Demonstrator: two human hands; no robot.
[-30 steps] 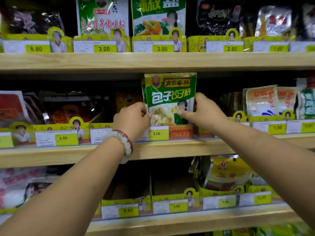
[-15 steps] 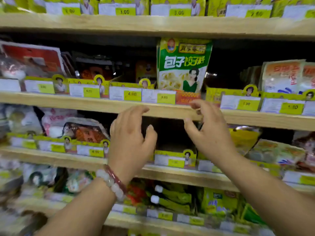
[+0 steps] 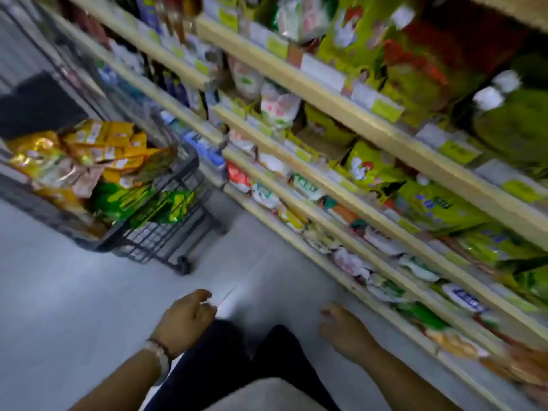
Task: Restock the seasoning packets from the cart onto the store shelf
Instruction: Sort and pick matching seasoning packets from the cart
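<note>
**Both hands empty, cart full of packets**

Head view: The picture is blurry and tipped to one side.

The left hand (image 3: 186,317) is low in the picture, at about 6 o'clock. Its fingers are loosely bent and it holds nothing. A bead bracelet (image 3: 158,351) sits on its wrist.

The right hand (image 3: 344,329) is just to the right of it, at about 5 o'clock. Its fingers are spread apart and it holds nothing too. Both hands hang over the pale floor (image 3: 59,307), well apart from the shelf and from the cart.

The cart (image 3: 166,232) is dark wire and stands at about 9 o'clock, near the shelf. The seasoning packets (image 3: 98,161) are piled inside it. The ones on top are yellow and gold, and green ones lie under them.

The store shelf (image 3: 341,114) runs from 12 o'clock down to 4 o'clock. It has pale wood boards, one above another, full of green, white and red bags. Small price tags (image 3: 385,109) sit along the front edges. The words on them are too blurry to read.

The person's dark trousers (image 3: 225,360) show at the bottom, between the two arms.
</note>
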